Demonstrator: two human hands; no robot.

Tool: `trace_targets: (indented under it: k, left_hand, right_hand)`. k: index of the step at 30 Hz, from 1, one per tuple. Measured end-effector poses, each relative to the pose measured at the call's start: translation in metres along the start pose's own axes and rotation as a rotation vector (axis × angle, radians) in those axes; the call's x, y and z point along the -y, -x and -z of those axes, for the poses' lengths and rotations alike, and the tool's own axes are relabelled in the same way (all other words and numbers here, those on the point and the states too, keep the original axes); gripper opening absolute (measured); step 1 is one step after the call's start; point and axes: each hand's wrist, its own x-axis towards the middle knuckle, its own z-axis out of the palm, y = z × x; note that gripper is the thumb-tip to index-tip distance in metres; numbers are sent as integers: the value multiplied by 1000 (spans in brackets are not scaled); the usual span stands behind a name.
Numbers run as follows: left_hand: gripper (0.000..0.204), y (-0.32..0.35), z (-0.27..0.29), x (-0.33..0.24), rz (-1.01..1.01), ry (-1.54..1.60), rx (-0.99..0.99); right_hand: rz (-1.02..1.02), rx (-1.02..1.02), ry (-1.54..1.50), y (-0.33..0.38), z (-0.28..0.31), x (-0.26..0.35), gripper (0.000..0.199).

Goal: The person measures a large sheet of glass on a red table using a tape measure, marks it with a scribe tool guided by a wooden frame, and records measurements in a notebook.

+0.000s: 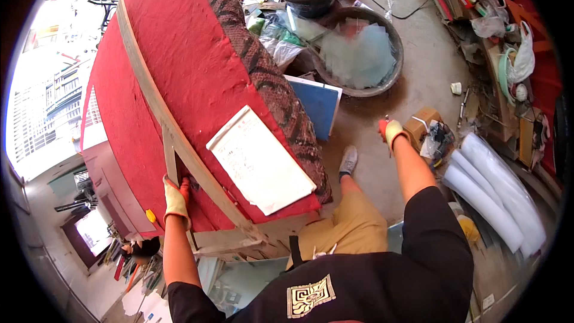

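A long wooden straightedge (156, 104) with a shorter wooden arm joined to it lies across a red cloth-covered table (197, 42). My left hand (177, 198), in a cream glove with red fingers, is closed around the short arm near the table's front. Out to the right, away from the table, my right hand (393, 133) wears a matching glove. Its fingers are pinched on a small thin tool, mostly hidden. An open pad of paper (260, 158) with handwriting rests on the cloth, right of the straightedge.
Beyond the table's patterned edge stands a round tub (388, 75) of glass offcuts. A blue panel (315, 106) leans beside it. At right are a cardboard box (421, 121), plastic-wrapped rolls (490, 194) and a cluttered shelf (496, 66). Glass sheets (254, 284) stand near my body.
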Motion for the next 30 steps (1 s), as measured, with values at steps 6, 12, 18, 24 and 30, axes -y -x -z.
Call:
trace_targets:
  k: [6, 12, 18, 24, 30]
  left_hand:
    - [87, -8, -10, 11, 25, 13, 6]
    - [97, -9, -2, -12, -16, -168, 27]
    - [95, 22, 39, -70, 263, -160, 103]
    - [93, 55, 52, -45, 130, -52, 101]
    - [90, 114, 67, -2, -24, 168, -42]
  right_hand:
    - [-67, 85, 143, 103, -35, -111, 33]
    - [-52, 90, 136, 215, -50, -168, 32]
    - [8, 9, -48, 316, -53, -205, 29]
    - [18, -21, 119, 380, -64, -255, 38]
    - [15, 25, 271, 417, -75, -277, 42]
